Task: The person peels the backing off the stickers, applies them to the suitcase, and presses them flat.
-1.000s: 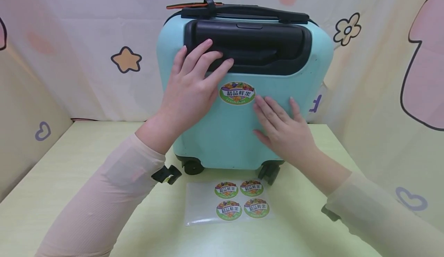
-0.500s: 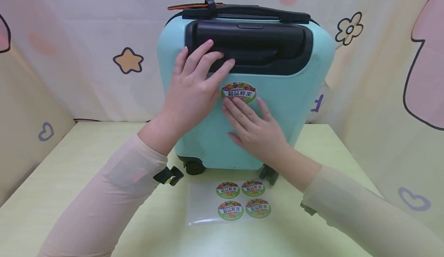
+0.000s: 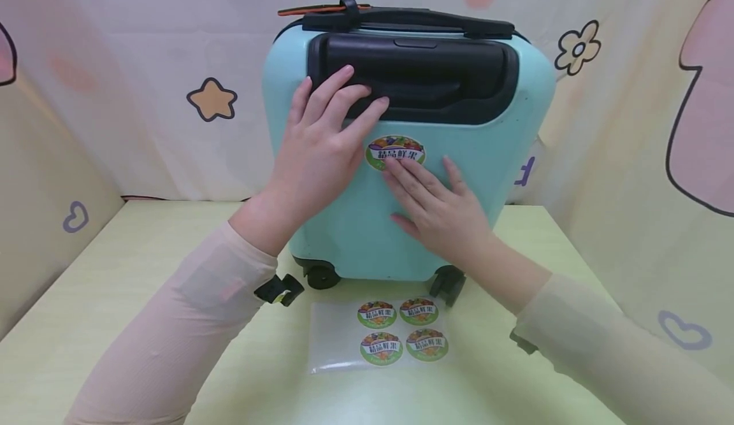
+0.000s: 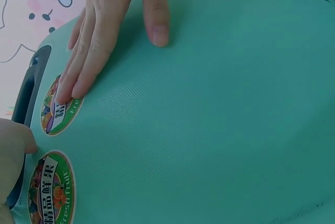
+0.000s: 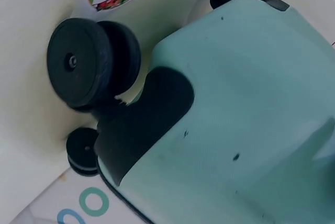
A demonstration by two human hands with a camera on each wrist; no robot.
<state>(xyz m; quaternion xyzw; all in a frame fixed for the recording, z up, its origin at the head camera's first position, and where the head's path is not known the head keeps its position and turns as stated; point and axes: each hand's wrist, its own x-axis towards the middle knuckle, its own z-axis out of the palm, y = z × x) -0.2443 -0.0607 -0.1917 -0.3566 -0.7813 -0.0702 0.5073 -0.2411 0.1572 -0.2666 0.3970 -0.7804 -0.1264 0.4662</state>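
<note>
A mint-green suitcase [image 3: 367,240] stands upright with a black recessed handle panel [image 3: 436,74]. An oval fruit sticker [image 3: 395,144] is on its front, just below the panel. My right hand [image 3: 444,215] lies against the suitcase with straight fingers, its fingertips over the sticker's lower part. My left hand [image 3: 321,138] rests spread over the suitcase's left side, fingertips on the black panel. The left wrist view shows a second fruit sticker [image 4: 52,190] on the suitcase, beside my left hand; in the head view that hand hides it.
On the table [image 3: 172,253] before the suitcase lies a clear sheet [image 3: 335,339] bearing several fruit stickers [image 3: 381,348]. Black wheels [image 5: 78,62] support the suitcase. A carry handle [image 3: 424,20] runs along its top. Patterned cloth [image 3: 143,93] hangs behind and at both sides.
My right hand has moved left from beside the sticker onto its lower part, then slid slightly back to the right. My left hand stays in place.
</note>
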